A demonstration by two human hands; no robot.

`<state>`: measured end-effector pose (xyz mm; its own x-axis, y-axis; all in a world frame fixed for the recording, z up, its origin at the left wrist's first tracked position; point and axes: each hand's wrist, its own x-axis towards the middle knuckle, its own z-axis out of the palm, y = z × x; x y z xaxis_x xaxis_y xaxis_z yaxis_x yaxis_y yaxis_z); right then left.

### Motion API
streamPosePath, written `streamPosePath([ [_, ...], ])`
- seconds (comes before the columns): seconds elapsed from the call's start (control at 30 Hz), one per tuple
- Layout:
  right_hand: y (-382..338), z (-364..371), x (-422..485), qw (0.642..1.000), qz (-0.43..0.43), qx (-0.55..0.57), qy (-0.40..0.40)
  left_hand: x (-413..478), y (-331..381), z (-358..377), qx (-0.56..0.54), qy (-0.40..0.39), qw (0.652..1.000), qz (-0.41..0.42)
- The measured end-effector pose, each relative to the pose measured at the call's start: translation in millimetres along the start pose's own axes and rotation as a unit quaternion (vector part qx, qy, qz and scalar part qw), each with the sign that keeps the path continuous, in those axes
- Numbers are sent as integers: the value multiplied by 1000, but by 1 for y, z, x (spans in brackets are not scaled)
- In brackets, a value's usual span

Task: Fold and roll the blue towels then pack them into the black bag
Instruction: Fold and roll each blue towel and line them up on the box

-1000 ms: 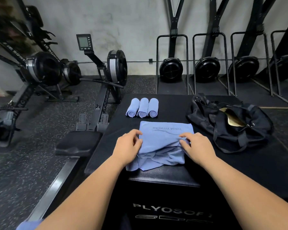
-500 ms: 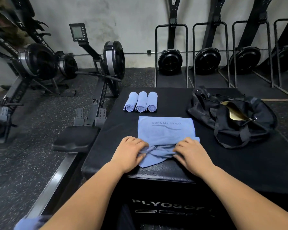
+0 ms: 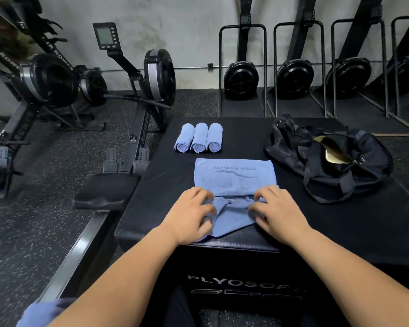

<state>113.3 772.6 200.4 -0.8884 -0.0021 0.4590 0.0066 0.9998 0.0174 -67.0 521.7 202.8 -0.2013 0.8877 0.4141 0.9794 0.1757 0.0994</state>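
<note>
A blue towel [image 3: 234, 178] printed "YOGA FITNESS" lies flat on the black plyo box [image 3: 340, 220], its near end bunched up. My left hand [image 3: 190, 213] grips the bunched near-left part, fingers curled into the cloth. My right hand [image 3: 278, 211] grips the near-right part the same way. Three rolled blue towels [image 3: 198, 138] lie side by side at the box's far end. The black bag [image 3: 328, 159] sits unzipped at the right of the box, with a gold lining showing in its opening.
Rowing machines [image 3: 137, 95] stand on the speckled floor to the left, one seat [image 3: 106, 190] close to the box's left edge. More rowers are stored upright against the back wall [image 3: 293, 76]. Blue cloth [image 3: 43, 312] shows at the bottom left.
Both hands have pulled back from the towel's middle to its near end, gathering the loose cloth there. The far half now lies flatter.
</note>
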Motion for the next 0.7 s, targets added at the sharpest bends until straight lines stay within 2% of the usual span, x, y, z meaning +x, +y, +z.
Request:
streamPosePath([
  [0.1,-3,6,-4,998,1,7,-57,-10,-1,8,2,-46,999,-25],
  [0.27,-2,1,2,1000,18,4,-25,-8,-4,3,-16,3,998,-64],
  [0.4,0,-9,9,990,124,59,39,2,-6,-10,-70,62,974,-206],
  [0.5,15,-8,6,980,196,22,29,4,-14,-14,-41,35,961,-270],
  [0.6,24,-7,-6,986,162,-27,8,-3,-15,-11,7,1,974,-225],
  [0.7,20,-9,-13,997,75,-17,-5,-3,-2,-11,25,0,994,-103],
])
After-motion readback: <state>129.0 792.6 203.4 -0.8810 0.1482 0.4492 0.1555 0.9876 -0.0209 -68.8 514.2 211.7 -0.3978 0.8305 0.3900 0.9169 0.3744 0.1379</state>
